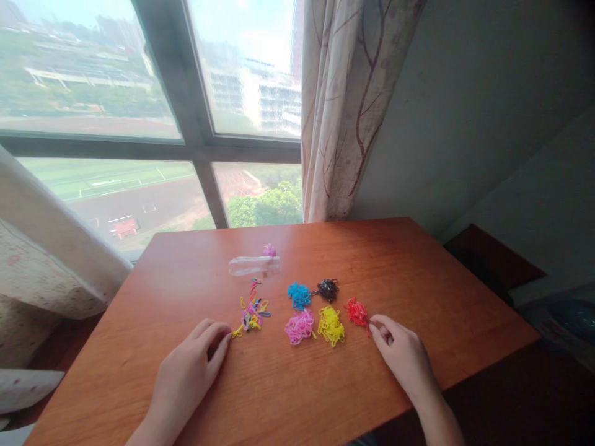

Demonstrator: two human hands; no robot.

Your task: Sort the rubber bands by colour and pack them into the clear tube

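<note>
My left hand (193,365) rests on the table with thumb and forefinger pinched at a yellow rubber band (237,332), on the near left edge of a mixed pile of small coloured rubber bands (252,317). On the right, my right hand (404,347) is pinched at a red strand beside the pile of red rubber bands (356,311). Between the hands lie single-colour piles: pink bands (300,326), yellow bands (331,326), blue bands (299,296) and black bands (328,289).
Behind the piles a clear plastic tube or bag (253,266) lies on the wooden table (209,396), with a small pink-purple object (269,249) at its far side. A window (199,148) and a patterned curtain (346,111) stand beyond the table's far edge.
</note>
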